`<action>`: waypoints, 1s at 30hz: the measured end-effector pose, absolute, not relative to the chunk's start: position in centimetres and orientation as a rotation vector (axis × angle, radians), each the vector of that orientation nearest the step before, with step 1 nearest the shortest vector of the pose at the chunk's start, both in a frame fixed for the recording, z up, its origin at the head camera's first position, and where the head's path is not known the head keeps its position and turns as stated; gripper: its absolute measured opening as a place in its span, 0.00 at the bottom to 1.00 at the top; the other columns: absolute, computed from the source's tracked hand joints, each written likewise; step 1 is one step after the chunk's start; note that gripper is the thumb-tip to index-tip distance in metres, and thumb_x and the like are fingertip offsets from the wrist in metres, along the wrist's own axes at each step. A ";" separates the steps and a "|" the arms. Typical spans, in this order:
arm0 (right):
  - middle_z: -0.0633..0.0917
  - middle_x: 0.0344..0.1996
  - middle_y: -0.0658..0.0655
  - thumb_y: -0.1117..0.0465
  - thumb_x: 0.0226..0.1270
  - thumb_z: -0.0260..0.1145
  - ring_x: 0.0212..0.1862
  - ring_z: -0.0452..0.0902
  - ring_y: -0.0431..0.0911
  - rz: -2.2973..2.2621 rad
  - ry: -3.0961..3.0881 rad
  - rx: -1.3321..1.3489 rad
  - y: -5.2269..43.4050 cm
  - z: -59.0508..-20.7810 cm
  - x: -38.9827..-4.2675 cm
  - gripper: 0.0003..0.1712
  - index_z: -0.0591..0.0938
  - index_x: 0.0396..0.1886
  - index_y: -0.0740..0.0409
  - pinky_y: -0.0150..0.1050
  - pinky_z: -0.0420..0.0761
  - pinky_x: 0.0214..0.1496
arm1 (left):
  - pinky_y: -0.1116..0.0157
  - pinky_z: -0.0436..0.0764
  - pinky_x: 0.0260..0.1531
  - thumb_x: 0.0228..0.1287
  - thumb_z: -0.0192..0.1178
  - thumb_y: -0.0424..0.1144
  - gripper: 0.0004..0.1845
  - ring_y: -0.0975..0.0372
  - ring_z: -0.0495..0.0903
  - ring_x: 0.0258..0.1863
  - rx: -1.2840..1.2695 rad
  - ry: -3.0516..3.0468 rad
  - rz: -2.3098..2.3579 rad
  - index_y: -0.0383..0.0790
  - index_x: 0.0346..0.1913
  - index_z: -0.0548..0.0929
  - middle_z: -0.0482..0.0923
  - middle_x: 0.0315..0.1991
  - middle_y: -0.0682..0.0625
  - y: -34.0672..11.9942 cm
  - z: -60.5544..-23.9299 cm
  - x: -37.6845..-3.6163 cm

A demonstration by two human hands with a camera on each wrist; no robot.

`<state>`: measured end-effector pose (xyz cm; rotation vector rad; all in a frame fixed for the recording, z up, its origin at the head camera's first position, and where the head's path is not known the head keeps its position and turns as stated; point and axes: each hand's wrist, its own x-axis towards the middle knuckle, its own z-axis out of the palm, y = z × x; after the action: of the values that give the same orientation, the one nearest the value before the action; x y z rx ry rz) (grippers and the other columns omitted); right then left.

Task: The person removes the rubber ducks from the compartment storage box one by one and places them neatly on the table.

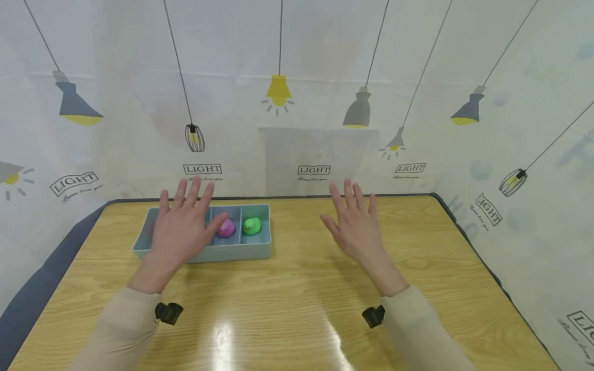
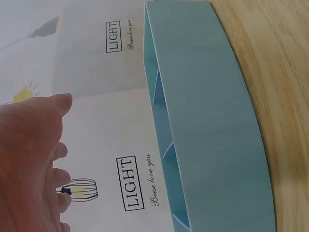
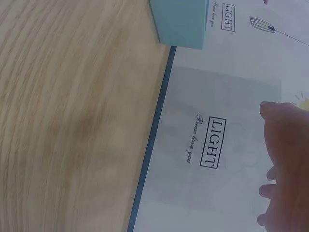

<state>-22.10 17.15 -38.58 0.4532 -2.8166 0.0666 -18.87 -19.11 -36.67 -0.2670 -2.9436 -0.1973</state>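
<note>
A light blue divided box sits toward the back left of the wooden table. In the head view, a purple toy duck and a green toy duck lie in neighbouring compartments, the green one at the right end. My left hand hovers over the box's left part with fingers spread, hiding the compartments beneath. Off to the right of the box, my right hand is held above the table, fingers straight and spread, holding nothing. The left wrist view shows the box's side wall beside the left hand.
The wooden table has a dark edge along its back and sides. Behind it hangs a pale cloth backdrop printed with lamps and the word LIGHT. Each wrist carries a small black device at the sleeve.
</note>
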 end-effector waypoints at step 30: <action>0.72 0.73 0.61 0.55 0.70 0.72 0.72 0.68 0.56 1.150 -2.811 0.800 8.3 -40.2 -25.8 0.40 0.68 0.77 0.61 0.50 0.70 0.73 | 0.27 0.52 0.68 0.68 0.67 0.57 0.53 0.33 0.46 0.77 -0.045 -2.745 -0.940 0.34 0.82 0.50 0.47 0.79 0.29 -29.3 -42.5 -18.0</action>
<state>-25.82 8.29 -40.19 0.7995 -2.8114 1.1497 -17.99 -29.31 -42.48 -0.0449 -2.7448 -0.9396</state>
